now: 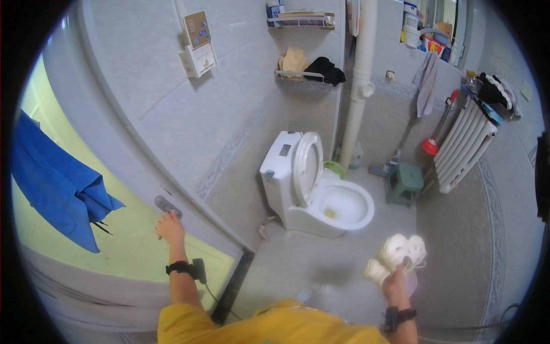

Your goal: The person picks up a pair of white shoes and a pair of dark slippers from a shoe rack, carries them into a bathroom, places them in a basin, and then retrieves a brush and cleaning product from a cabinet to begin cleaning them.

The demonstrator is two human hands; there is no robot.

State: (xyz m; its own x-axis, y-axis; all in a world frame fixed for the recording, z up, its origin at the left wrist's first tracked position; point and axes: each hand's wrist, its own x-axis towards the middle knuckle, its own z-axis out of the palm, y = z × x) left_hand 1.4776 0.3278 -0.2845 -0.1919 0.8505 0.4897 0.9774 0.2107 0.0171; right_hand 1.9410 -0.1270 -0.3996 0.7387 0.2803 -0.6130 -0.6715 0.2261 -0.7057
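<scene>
My left hand [171, 227] is closed around the lever handle of the bathroom door [215, 253] at the left, with a grey handle plate [163, 204] just above it. At the lower right my right hand [396, 284] grips several bundled white objects [404, 251], rounded and ridged, with a thin string loop; what they are I cannot tell. A pale translucent round thing [410, 283] shows beside that hand. A white toilet [343, 206] with its lid raised stands in front of me, yellowish matter in its bowl.
A blue cloth [64, 185] hangs by the door. Towards the back right are a green stool [404, 182], a red plunger [429, 146] and a white radiator [466, 144] with clothes on top. A white pipe [359, 94] rises behind the toilet. A dark threshold [230, 288] lies beside the door.
</scene>
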